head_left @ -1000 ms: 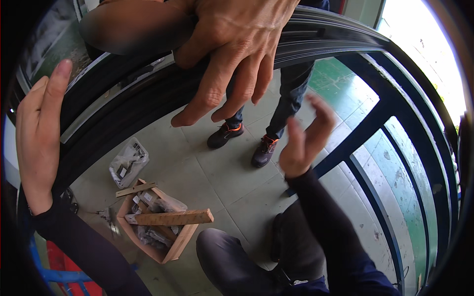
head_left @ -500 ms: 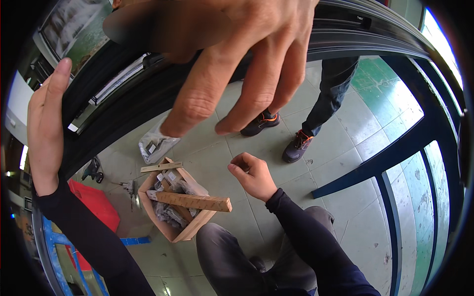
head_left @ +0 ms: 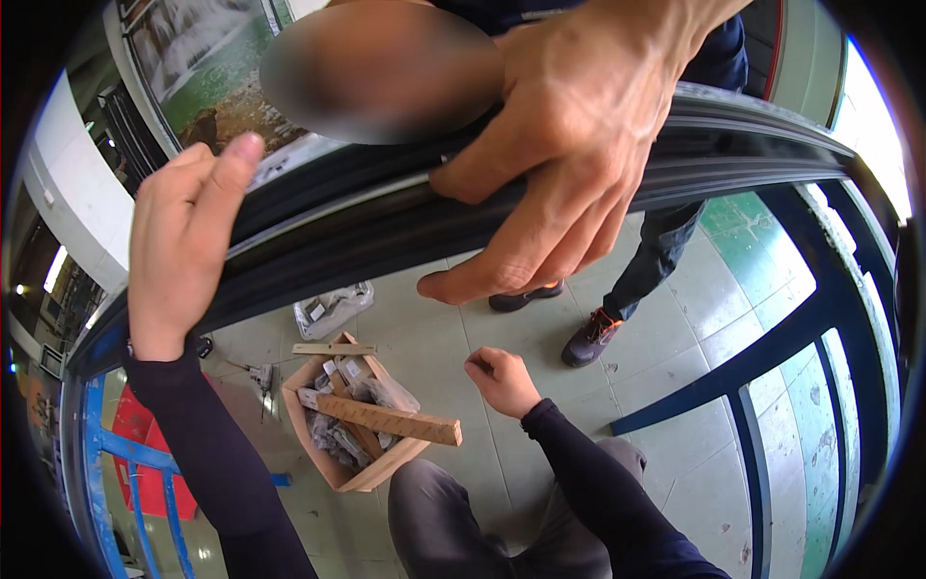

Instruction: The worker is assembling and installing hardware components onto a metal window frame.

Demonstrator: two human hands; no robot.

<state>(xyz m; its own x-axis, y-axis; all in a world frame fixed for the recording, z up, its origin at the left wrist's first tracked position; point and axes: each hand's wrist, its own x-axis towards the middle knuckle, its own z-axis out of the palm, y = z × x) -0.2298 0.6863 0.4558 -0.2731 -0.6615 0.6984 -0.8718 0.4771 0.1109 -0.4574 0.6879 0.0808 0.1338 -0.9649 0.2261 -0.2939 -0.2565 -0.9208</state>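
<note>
A long black metal frame (head_left: 338, 232) with a grooved profile runs across the upper part of the view. My left hand (head_left: 183, 251) is closed around its left part, thumb pointing up. My right hand (head_left: 502, 381) hangs above the floor over my knees, apart from the frame, with its fingers curled in. Whether something small is inside them is hidden. Opposite me, another person's hand (head_left: 579, 164) reaches over the frame, its index finger touching a thin light strip (head_left: 333, 207) along the profile.
An open cardboard box (head_left: 400, 468) with wrapped parts stands on the tiled floor, a long cardboard piece (head_left: 395, 420) lying across it. Nearby are a plastic bag (head_left: 333, 309) and a power tool (head_left: 262, 378). Dark blue supports (head_left: 714, 386) stand right, a blue rack (head_left: 135, 449) left.
The black frame and my left hand now appear farther right and lower in view. The other person's hand has shifted right and down to the frame. My right hand stays curled.
</note>
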